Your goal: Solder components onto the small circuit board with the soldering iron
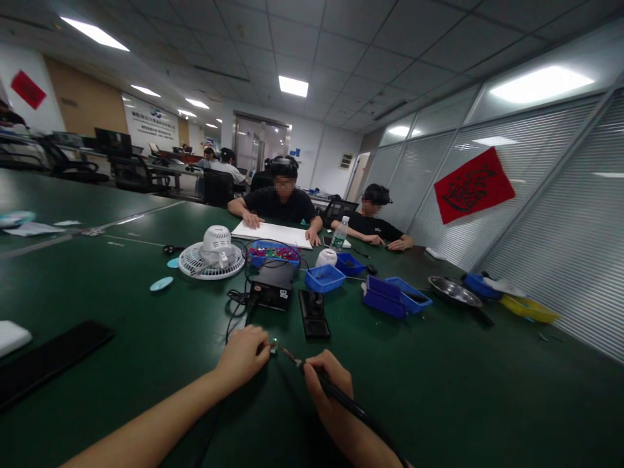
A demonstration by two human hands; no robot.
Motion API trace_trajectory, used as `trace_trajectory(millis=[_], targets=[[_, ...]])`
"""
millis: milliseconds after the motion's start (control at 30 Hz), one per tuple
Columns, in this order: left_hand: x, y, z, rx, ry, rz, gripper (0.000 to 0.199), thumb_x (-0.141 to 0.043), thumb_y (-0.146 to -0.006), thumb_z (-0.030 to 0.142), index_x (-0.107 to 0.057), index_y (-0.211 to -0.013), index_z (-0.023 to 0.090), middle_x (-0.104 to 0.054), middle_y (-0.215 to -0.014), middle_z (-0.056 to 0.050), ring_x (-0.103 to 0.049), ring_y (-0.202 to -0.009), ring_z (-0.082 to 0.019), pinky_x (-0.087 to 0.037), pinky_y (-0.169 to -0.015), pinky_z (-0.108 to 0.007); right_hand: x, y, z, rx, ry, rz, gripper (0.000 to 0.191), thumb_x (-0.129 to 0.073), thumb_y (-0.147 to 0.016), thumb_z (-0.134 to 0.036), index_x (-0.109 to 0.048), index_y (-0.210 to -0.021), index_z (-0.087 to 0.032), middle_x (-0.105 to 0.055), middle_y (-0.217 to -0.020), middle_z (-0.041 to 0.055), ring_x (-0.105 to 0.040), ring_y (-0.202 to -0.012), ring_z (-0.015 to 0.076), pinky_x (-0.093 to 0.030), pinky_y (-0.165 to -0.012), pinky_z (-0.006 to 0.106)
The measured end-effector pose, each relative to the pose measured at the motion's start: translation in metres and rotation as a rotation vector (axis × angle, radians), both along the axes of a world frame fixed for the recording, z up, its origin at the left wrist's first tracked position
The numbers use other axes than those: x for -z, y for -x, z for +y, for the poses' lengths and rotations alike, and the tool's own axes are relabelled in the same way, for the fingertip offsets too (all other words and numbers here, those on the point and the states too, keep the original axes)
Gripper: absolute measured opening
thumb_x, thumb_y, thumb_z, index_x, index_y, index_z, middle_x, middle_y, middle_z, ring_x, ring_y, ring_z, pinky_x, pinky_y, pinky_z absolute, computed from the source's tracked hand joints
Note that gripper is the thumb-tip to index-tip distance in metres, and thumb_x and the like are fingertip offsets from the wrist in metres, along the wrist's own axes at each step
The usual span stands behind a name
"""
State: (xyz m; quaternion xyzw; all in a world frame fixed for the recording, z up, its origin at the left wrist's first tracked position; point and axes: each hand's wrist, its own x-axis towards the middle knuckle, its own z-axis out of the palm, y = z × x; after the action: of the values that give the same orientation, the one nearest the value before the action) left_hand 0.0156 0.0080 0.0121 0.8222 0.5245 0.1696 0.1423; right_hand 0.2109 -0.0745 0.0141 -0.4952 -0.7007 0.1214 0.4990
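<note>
My right hand (327, 390) is closed round the black handle of a soldering iron (336, 392), whose metal tip points up and left. That tip meets or nearly meets a small pale-green piece (273, 350), too small to make out well. At the piece's left side, my left hand (244, 354) is closed, its fingertips seeming to pinch it; part of the grip is hidden. Beyond my hands stands a black soldering station (273, 286) with cables. Right of the station lies a black soldering iron stand (314, 314).
A white fan (214, 257) lies left of the station. Blue bins (325, 278), a water bottle (340, 234) and a steel dish (455, 291) are on the green table (439, 383). Two people sit across, one with hands on a white board (273, 233). A black slab (53, 357) lies at left.
</note>
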Motion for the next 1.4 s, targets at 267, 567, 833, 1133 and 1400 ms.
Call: trace_trajectory(millis=[267,567,833,1133,1400], targets=[[0.003,0.001,0.0,0.01,-0.02,-0.007,0.017,-0.046,-0.083,0.025,-0.058,-0.072,0.02,-0.063,-0.082,-0.001,-0.055,-0.086,-0.017,-0.031,-0.072,-0.028,0.003,0.001,0.001,-0.007,-0.011,-0.028,0.021,-0.055,-0.088,-0.028,-0.061,-0.071,-0.018,-0.058,-0.065,0.001,-0.059,-0.06,0.0152,-0.044,-0.056,0.025],[0.007,0.001,0.002,0.022,-0.02,-0.011,0.017,-0.046,-0.083,0.024,-0.058,-0.072,0.02,-0.063,-0.082,0.0,-0.055,-0.085,-0.017,-0.031,-0.072,-0.028,0.003,0.002,0.002,-0.021,0.005,-0.022,0.019,-0.056,-0.088,-0.026,-0.062,-0.071,-0.018,-0.059,-0.066,0.0007,-0.057,-0.06,0.0147,-0.044,-0.057,0.025],[0.007,0.001,0.002,0.023,-0.012,-0.021,0.017,-0.046,-0.083,0.023,-0.059,-0.073,0.02,-0.063,-0.082,-0.001,-0.055,-0.085,-0.017,-0.031,-0.073,-0.028,0.012,0.0,0.008,0.001,-0.096,-0.059,0.012,-0.059,-0.082,-0.02,-0.06,-0.07,-0.019,-0.057,-0.062,-0.0007,-0.055,-0.056,0.0135,-0.043,-0.054,0.024],[0.011,0.001,0.004,0.027,-0.01,-0.028,0.015,-0.047,-0.082,0.024,-0.06,-0.075,0.021,-0.064,-0.083,-0.001,-0.055,-0.087,-0.017,-0.032,-0.075,-0.028,0.01,-0.001,0.008,-0.053,-0.212,-0.111,0.005,-0.059,-0.08,-0.017,-0.059,-0.076,-0.02,-0.059,-0.063,0.0004,-0.054,-0.056,0.0146,-0.041,-0.051,0.024],[0.01,0.0,0.004,0.021,0.012,-0.016,0.018,-0.046,-0.084,0.025,-0.062,-0.076,0.021,-0.065,-0.087,-0.001,-0.056,-0.09,-0.018,-0.032,-0.076,-0.029,0.006,-0.001,0.004,-0.038,-0.189,-0.122,0.006,-0.059,-0.081,-0.02,-0.06,-0.075,-0.02,-0.059,-0.063,0.0005,-0.055,-0.058,0.0153,-0.043,-0.052,0.023]])
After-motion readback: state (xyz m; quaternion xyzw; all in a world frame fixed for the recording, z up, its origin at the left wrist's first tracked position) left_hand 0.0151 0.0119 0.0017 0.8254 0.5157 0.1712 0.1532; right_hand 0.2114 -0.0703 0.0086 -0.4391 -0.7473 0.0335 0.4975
